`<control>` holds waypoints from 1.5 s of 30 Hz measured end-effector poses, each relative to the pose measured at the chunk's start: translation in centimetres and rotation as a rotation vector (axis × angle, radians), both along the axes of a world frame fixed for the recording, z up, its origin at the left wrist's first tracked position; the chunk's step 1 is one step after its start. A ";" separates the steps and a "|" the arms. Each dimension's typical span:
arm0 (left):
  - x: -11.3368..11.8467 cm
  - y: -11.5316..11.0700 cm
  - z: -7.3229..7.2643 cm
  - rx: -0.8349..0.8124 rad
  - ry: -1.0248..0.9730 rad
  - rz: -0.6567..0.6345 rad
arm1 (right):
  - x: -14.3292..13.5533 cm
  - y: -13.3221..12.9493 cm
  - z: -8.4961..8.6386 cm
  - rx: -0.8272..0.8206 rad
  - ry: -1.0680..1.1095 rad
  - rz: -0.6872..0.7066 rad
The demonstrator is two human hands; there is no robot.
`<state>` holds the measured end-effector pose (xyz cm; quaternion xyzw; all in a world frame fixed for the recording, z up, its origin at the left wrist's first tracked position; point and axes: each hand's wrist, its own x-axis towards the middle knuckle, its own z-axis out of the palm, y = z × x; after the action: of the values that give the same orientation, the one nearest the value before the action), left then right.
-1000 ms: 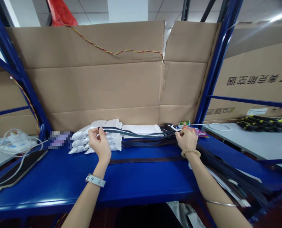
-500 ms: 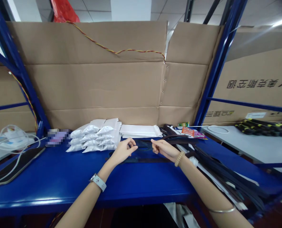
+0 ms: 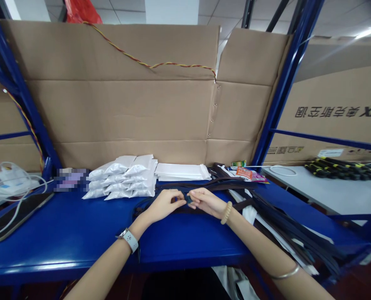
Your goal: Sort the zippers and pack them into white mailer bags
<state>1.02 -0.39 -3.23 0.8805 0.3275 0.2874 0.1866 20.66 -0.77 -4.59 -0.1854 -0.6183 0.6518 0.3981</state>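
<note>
Over the blue table point(image 3: 79, 233), my left hand point(image 3: 168, 202) and my right hand point(image 3: 206, 201) have come close together, fingertips almost meeting. Both are closed in a pinch on a dark fabric strip point(image 3: 188, 199), which looks like a zipper tape. Its small part between the fingers is hard to make out. Part of the strip loops out beside my left wrist and hangs toward the table's front edge. Beyond my hands lies another long dark strip point(image 3: 216, 182). A bundle of long dark and white strips point(image 3: 285, 229) spreads under and beside my right forearm.
Silvery white packets point(image 3: 123, 177) are stacked at the back left, beside a pile of flat white packets point(image 3: 183, 171). Small colourful wrappers point(image 3: 246, 173) lie at the back right. A cardboard panel point(image 3: 126, 108) closes the rear. Left are a dark flat case point(image 3: 16, 216) and white cables point(image 3: 13, 179).
My hands have moved closer together and slightly down, pinching the dark strip between them. A loop of it now shows by my left wrist. The view has shifted a little.
</note>
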 end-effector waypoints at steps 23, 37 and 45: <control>-0.8 0.2 -0.1 0.294 0.287 0.168 | -0.5 0.5 -1.0 0.465 -0.652 -0.400; -0.5 0.2 -0.2 0.245 0.252 0.070 | -0.3 0.7 -0.9 0.768 -0.691 -0.577; 0.0 0.1 0.4 0.242 0.249 0.056 | 0.0 0.4 -0.2 0.866 -0.800 -0.731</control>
<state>1.00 -0.32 -2.86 0.9160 0.3353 0.2185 0.0290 20.64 -0.33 -4.76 -0.4323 -0.8200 0.0520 0.3716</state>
